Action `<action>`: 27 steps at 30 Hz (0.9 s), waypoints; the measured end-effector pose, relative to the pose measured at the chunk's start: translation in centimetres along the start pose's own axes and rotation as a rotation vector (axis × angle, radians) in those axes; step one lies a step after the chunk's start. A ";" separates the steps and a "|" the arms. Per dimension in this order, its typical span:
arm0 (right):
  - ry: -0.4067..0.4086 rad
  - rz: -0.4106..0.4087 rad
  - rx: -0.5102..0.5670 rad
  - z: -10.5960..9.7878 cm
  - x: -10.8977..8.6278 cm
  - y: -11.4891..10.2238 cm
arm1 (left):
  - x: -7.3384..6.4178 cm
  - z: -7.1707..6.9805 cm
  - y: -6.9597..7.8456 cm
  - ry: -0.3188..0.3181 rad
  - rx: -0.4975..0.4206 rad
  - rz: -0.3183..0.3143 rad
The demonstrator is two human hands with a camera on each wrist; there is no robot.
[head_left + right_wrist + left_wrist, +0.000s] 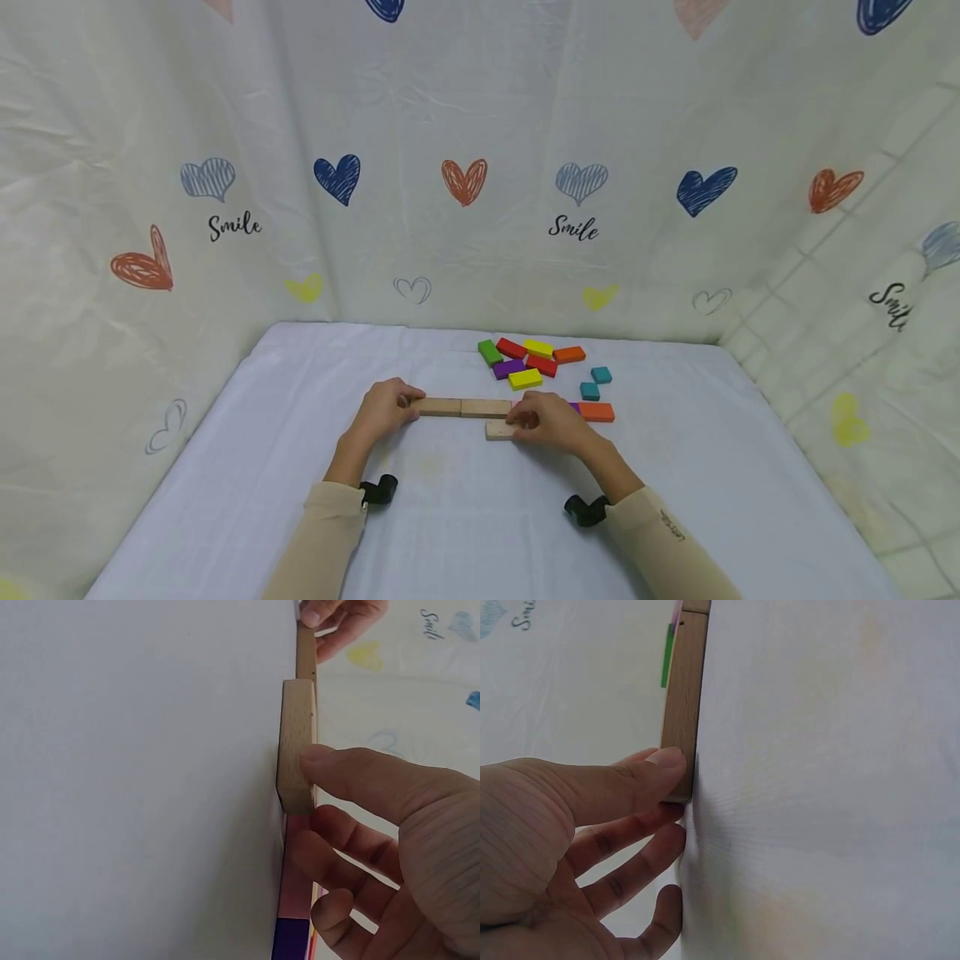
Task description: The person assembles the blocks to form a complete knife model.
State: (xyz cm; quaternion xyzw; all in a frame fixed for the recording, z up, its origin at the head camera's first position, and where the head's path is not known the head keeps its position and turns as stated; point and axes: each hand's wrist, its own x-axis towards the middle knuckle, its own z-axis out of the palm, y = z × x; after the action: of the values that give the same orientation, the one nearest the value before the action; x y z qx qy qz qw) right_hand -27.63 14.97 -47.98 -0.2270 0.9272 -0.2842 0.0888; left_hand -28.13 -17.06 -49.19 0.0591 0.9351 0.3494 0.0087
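In head view we get pink block point(296, 896) mostly hidden by right hand point(551, 423), sleeves point(318, 542) cut off, lettering point(672, 525) too small

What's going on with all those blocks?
Somebody seems to be lining up blocks on a white-covered table. Their left-hand grip pinches the left end of a row: two plain wooden blocks, then a pink block, a purple block and an orange block. Their right-hand grip holds another plain block in front of the row. Behind the row lie loose coloured blocks, including two small teal blocks.
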 end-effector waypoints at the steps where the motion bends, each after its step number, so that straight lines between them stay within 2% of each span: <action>1: 0.001 0.000 -0.001 0.0 0.0 0.0 | 0.0 0.0 0.0 -0.001 0.001 -0.002; 27: 0.033 0.059 -0.081 0.8 1.0 -0.9 | 0.0 0.0 0.2 -0.018 0.014 -0.025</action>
State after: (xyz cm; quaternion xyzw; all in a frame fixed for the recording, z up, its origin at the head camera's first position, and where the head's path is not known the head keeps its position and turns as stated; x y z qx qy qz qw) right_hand -27.94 13.48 -48.17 -0.1982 0.9456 -0.2477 0.0724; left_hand -28.12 -16.88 -49.08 0.0505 0.9380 0.3422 0.0209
